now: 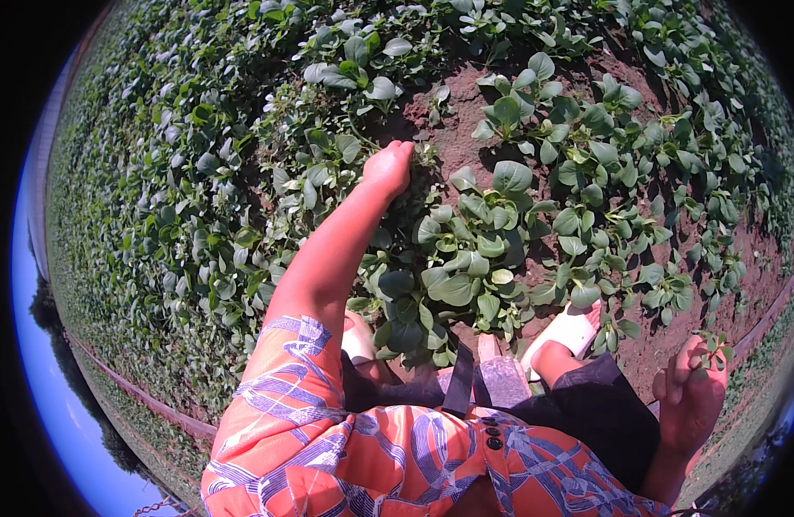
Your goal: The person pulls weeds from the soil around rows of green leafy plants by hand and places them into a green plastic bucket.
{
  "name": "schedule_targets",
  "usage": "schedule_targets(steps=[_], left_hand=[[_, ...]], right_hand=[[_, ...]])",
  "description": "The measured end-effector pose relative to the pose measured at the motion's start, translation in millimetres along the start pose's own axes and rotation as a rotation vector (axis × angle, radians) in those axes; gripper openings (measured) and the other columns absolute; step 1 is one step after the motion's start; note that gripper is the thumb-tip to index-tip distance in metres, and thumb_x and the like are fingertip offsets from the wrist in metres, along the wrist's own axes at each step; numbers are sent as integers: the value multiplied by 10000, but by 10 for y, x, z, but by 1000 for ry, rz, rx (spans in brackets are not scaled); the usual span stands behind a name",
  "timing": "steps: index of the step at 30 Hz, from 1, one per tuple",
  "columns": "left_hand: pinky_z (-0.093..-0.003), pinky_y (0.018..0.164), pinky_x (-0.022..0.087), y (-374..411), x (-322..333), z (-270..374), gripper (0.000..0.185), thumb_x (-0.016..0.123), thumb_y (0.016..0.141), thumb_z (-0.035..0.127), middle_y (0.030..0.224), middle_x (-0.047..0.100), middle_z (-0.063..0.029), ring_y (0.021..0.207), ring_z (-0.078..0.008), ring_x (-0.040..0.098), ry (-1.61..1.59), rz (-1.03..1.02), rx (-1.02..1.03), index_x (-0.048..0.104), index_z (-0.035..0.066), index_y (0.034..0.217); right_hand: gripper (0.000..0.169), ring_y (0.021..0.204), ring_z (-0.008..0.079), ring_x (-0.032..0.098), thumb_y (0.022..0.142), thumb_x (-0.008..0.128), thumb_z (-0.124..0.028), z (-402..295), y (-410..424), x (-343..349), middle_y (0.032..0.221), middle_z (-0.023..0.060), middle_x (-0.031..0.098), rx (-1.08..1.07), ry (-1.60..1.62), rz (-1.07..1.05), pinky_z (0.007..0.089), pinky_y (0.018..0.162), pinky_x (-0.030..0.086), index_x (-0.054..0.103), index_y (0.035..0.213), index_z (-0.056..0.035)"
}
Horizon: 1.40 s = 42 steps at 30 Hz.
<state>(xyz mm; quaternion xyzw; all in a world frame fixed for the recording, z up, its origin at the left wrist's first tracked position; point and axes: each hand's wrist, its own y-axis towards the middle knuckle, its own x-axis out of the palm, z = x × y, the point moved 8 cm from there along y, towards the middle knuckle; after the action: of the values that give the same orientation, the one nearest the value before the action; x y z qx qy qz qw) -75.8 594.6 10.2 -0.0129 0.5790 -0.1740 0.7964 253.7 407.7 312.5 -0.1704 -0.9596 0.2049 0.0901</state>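
Observation:
My left hand reaches down among low weeds at the edge of a strip of reddish soil. Its fingers are bent towards a thin green stem beside them; whether they grip it cannot be told. On the right, my right hand is raised off the ground with a small leafy plant sprig between its curled fingers. Broad-leaved green plants grow between the two hands, in front of my feet.
Dense leafy plants cover the ground on the left. More plants stand in the reddish soil on the right. My feet in light shoes flank a wooden piece under me. Raised border strips run at both sides.

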Motion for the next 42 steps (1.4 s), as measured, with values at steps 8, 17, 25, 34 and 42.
schedule_targets(steps=[8, 17, 25, 34, 42], left_hand=[[-407, 663, 460, -91, 104, 117, 264, 506, 704, 61, 971, 463, -127, 819, -329, 542, 18, -27, -13, 462, 83, 964], [-398, 676, 450, -37, 108, -66, 171, 556, 694, 109, 887, 554, -138, 825, -323, 540, -255, 154, -106, 528, 86, 861], [-290, 627, 446, 77, 45, -262, 256, 594, 695, 114, 768, 597, -132, 642, -202, 564, -800, 152, -213, 553, 39, 937], [-402, 730, 445, -394, 304, 377, 264, 530, 684, 99, 984, 497, -148, 925, -330, 497, -213, -86, 101, 499, 80, 945], [-373, 623, 437, -352, 362, 45, 173, 564, 714, 136, 748, 558, -134, 690, -300, 555, -597, 170, -202, 511, 71, 866]], right_hand=[[283, 398, 86, 390, 752, 634, -210, 2, -36, -47, 652, 47, 429, -14, -9, -7, 238, 395, 388, 411, 805, -45], [284, 391, 84, 392, 747, 640, -206, -2, -61, -55, 646, 46, 430, -25, 2, -1, 234, 388, 386, 411, 800, -47], [302, 401, 86, 387, 748, 641, -220, 11, -63, -32, 656, 46, 429, -12, -5, -15, 235, 398, 384, 407, 815, -41], [294, 415, 92, 389, 759, 624, -183, 10, -100, -38, 667, 55, 427, -18, 30, -33, 250, 406, 381, 405, 866, -20], [292, 415, 95, 386, 758, 624, -175, -7, -124, -43, 676, 56, 420, -33, 2, -31, 256, 412, 387, 401, 868, -23]])
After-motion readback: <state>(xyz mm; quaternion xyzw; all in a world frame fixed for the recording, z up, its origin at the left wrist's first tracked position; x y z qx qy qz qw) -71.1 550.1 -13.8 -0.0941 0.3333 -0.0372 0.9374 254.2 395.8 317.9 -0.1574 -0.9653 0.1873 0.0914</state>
